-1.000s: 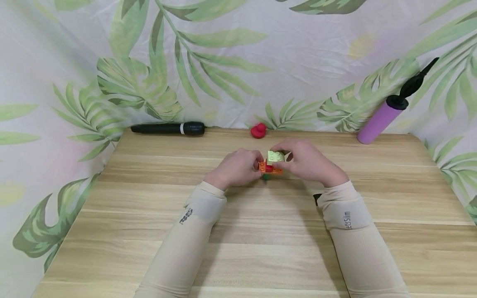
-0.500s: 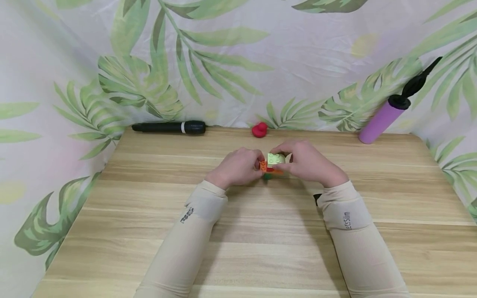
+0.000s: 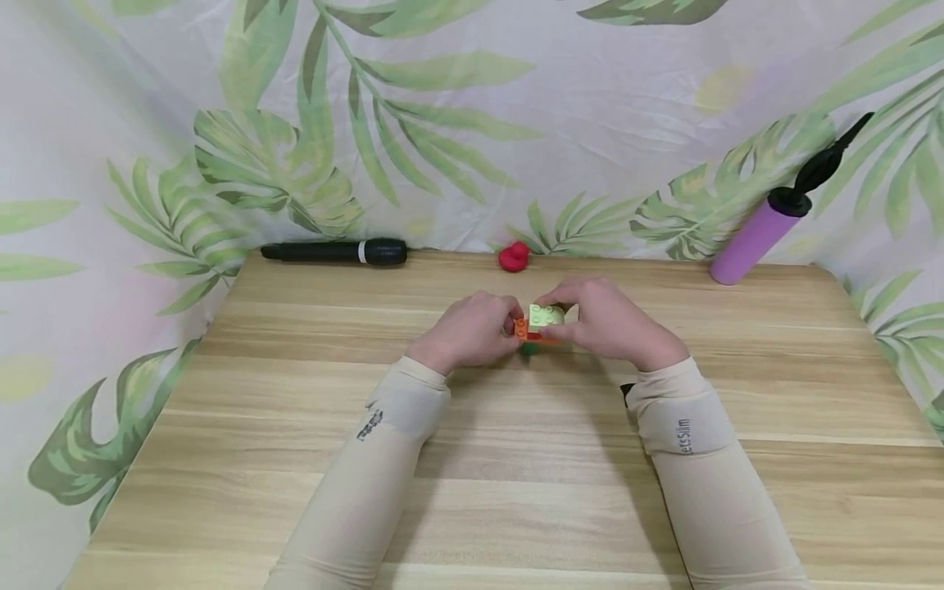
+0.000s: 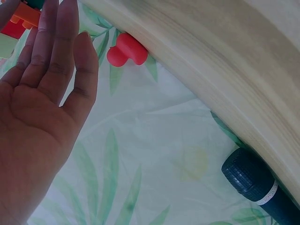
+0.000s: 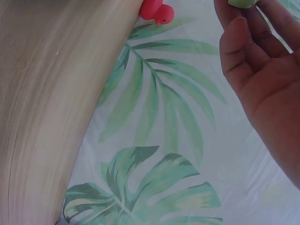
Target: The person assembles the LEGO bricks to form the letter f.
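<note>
Near the middle of the table, my left hand (image 3: 475, 332) grips a small stack of toy building bricks by its left end. The stack has an orange brick (image 3: 520, 329), a red brick (image 3: 534, 335) and a green piece (image 3: 528, 349) underneath. My right hand (image 3: 608, 324) pinches a pale yellow-green brick (image 3: 544, 316) between thumb and fingers, on top of the red brick. Whether the studs are fully pressed together cannot be seen. In the left wrist view the orange brick (image 4: 23, 18) shows past the fingers; the right wrist view catches only an edge of the pale brick (image 5: 241, 3).
A red rubber duck (image 3: 514, 257) sits at the table's back edge. To its left lies a black microphone (image 3: 335, 252); a purple hand pump (image 3: 760, 238) leans against the leaf-print cloth at back right. Something small and black (image 3: 627, 392) peeks out by the right sleeve.
The pale brick has come down slightly onto the stack and covers more of the red brick. Both hands otherwise stay in place.
</note>
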`<state>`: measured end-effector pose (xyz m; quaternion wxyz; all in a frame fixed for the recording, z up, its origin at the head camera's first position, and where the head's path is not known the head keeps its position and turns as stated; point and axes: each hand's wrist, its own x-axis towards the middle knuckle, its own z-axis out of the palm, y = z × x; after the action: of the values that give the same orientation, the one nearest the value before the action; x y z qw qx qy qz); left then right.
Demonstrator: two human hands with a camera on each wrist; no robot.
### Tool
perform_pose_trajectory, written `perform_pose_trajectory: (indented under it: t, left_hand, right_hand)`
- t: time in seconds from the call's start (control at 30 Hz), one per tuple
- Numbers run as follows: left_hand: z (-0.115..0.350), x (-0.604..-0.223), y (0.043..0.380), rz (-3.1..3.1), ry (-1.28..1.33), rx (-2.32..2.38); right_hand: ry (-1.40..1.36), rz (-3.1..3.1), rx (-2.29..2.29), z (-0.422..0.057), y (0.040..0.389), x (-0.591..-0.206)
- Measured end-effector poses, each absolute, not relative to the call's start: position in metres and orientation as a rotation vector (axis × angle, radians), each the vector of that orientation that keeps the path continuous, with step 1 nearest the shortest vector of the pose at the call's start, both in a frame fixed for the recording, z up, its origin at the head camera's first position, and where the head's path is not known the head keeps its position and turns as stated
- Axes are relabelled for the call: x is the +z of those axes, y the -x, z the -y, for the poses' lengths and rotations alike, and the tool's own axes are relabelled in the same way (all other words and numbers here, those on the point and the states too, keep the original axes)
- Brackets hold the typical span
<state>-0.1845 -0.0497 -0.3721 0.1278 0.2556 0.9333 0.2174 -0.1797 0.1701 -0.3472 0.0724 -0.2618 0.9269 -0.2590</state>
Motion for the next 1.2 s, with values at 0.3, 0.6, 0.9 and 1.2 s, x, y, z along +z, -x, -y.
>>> perform_pose_trajectory:
  t: [0.3, 0.6, 0.9, 1.2]
  left_hand:
    - [0.053, -0.376, 0.185, -2.724, -0.735, 0.621]
    - [0.052, -0.379, 0.186, -2.685, -0.725, 0.610]
    - [0.052, -0.380, 0.184, -2.621, -0.709, 0.609]
    - [0.048, -0.384, 0.186, -2.705, -0.783, 0.601]
  right_hand:
    - [0.727, -2.735, -0.745, -0.171, 0.183, -0.353]
    - [0.761, -2.844, -0.680, -0.165, 0.186, -0.367]
    - [0.733, -2.847, -0.507, -0.155, 0.184, -0.370]
    - [0.702, -2.837, -0.409, -0.159, 0.184, -0.373]
